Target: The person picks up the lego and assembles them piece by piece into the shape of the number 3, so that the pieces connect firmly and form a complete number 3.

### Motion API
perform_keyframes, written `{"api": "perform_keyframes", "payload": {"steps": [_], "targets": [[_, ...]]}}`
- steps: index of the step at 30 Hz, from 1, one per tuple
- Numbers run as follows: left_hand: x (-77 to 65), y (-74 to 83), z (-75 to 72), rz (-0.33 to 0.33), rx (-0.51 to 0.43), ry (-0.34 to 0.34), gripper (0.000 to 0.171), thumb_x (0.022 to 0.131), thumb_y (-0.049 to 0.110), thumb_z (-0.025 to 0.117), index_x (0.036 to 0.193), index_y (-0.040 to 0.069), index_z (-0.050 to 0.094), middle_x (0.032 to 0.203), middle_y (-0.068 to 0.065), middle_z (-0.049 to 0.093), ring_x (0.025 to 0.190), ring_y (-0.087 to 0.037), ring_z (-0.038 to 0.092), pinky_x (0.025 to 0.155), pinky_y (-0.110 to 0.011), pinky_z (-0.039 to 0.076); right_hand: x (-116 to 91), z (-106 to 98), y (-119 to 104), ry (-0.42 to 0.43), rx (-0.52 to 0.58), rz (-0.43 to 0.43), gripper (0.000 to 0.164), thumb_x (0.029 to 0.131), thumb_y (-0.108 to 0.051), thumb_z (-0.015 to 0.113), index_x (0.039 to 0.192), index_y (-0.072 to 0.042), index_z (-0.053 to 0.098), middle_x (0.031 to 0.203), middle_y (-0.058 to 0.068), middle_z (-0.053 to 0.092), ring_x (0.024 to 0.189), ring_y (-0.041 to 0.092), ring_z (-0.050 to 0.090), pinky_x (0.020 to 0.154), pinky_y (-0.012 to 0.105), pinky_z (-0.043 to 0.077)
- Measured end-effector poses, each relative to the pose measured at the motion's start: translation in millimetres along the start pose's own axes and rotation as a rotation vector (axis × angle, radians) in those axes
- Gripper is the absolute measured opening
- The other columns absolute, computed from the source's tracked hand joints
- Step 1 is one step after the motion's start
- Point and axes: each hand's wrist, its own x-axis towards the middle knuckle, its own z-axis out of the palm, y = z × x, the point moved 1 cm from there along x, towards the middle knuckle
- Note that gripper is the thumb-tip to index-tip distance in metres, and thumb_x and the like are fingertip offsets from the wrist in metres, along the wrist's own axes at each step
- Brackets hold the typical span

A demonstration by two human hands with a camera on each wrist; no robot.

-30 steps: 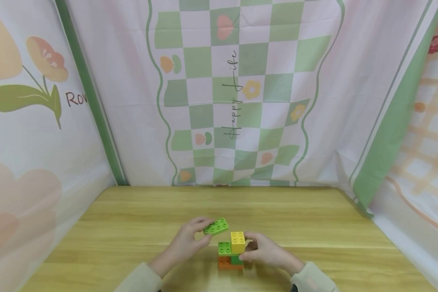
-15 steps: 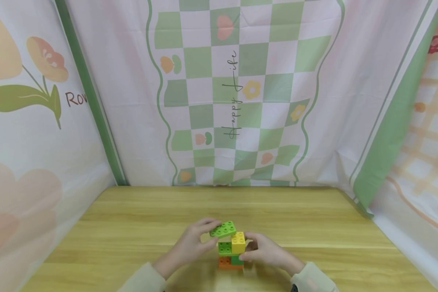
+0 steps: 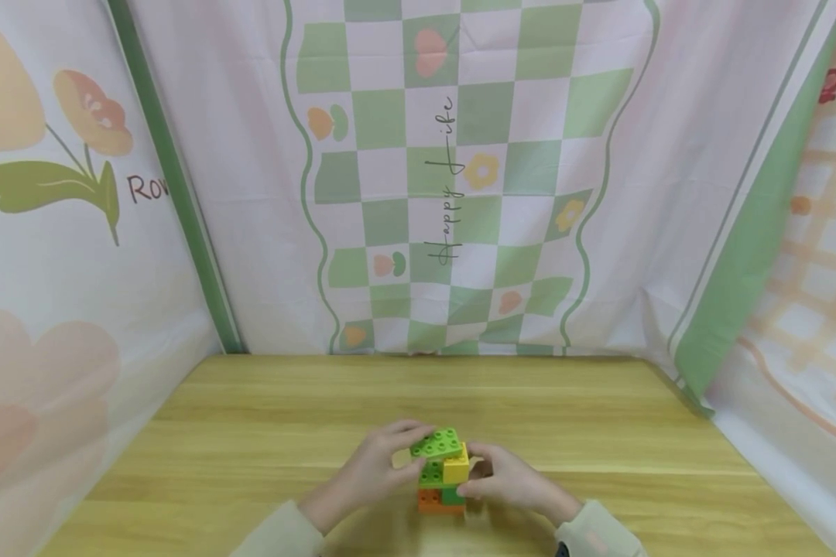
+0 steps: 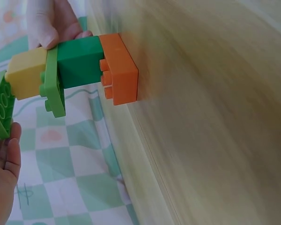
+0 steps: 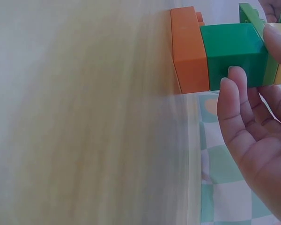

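Observation:
In the head view a small tower of toy building bricks stands on the wooden table. Its base is an orange brick (image 3: 430,501), topped by a dark green brick (image 4: 79,61), then a thin light green brick (image 4: 53,82), then a yellow brick (image 3: 456,469). My left hand (image 3: 376,464) pinches another flat light green brick (image 3: 437,443) by its end. That brick is tilted, its hollow underside by the yellow brick's studs; whether they touch I cannot tell. My right hand (image 3: 507,481) grips the tower's right side, with thumb and fingers around the dark green and light green bricks.
The wooden table (image 3: 306,394) stretches out around the tower. A white curtain with green checks (image 3: 453,193) hangs behind its far edge, and printed cloth (image 3: 42,309) closes in the left and right sides.
My left hand has moved right and slightly down, bringing its light green brick from beside the tower to over the yellow brick. The right hand and the tower have stayed put.

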Motion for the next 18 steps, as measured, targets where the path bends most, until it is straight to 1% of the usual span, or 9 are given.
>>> {"api": "perform_keyframes", "payload": {"steps": [5, 12, 18], "targets": [[0.0, 0.8, 1.4, 0.025, -0.009, 0.002, 0.042, 0.081, 0.003, 0.066, 0.122, 0.006, 0.058, 0.115, -0.007, 0.058, 0.100, -0.019, 0.058, 0.082, -0.021, 0.047, 0.7, -0.1, -0.2, -0.015, 0.016, -0.014, 0.048, 0.086, -0.009, 0.064, 0.127, 0.006, 0.045, 0.099, 0.015, 0.061, 0.080, 0.024, 0.060, 0.067, 0.033, 0.052], [1.3, 2.9, 1.3, 0.055, -0.007, -0.006, 0.034, 0.082, 0.003, 0.065, 0.115, 0.006, 0.063, 0.114, -0.006, 0.058, 0.100, -0.018, 0.057, 0.080, -0.019, 0.047, 1.1, -0.5, -0.9, -0.026, 0.029, -0.015, 0.048, 0.086, -0.008, 0.063, 0.128, 0.006, 0.045, 0.100, 0.015, 0.060, 0.079, 0.024, 0.060, 0.066, 0.032, 0.052], [2.8, 2.3, 1.7, 0.119, 0.005, -0.006, 0.030, 0.082, 0.001, 0.064, 0.112, 0.004, 0.065, 0.111, -0.009, 0.058, 0.097, -0.015, 0.056, 0.078, -0.016, 0.046, 0.8, -0.7, -0.6, -0.025, 0.029, -0.004, 0.047, 0.086, -0.008, 0.064, 0.127, 0.005, 0.046, 0.099, 0.015, 0.060, 0.079, 0.024, 0.060, 0.067, 0.032, 0.052]]}}
